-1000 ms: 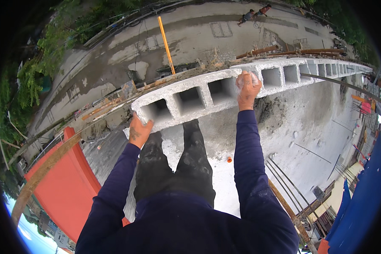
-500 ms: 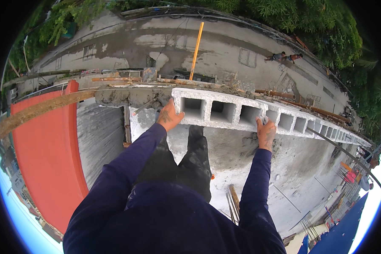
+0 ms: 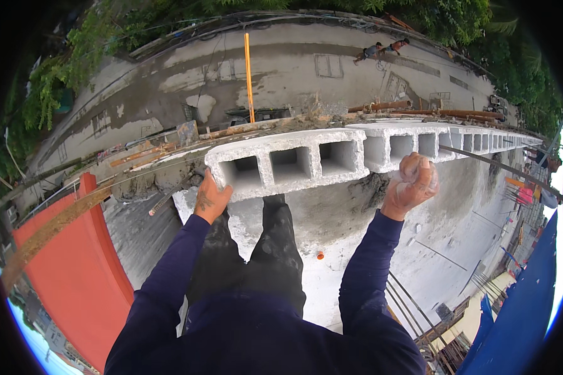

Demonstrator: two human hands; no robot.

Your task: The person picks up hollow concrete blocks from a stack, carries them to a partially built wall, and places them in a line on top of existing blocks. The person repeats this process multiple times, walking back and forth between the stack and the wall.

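A whitish concrete hollow block [image 3: 275, 187] with three open cells lies on top of the wall in front of me, at the left end of a row of similar blocks [image 3: 391, 164]. It sits slightly askew to that row. My left hand [image 3: 213, 197] grips its left end, the thumb against the near side and the fingers around the end. My right hand [image 3: 410, 187] is curled into a fist, slightly blurred, just right of the block's right end and in front of the row. I see nothing inside it. The fist appears apart from the block.
Left of the block, wet mortar [image 3: 137, 186] covers the wall top, and a string line runs over it. A thin dark rod [image 3: 500, 167] slants across the row at right. An orange pole [image 3: 249, 75] rises beyond. Two people [image 3: 381, 51] are on the street below. A red panel [image 3: 69, 262] stands at left.
My right hand has left the block's right end and closed into a fist. My left hand stays on the left end. The view has shifted, so the block appears lower and further left.
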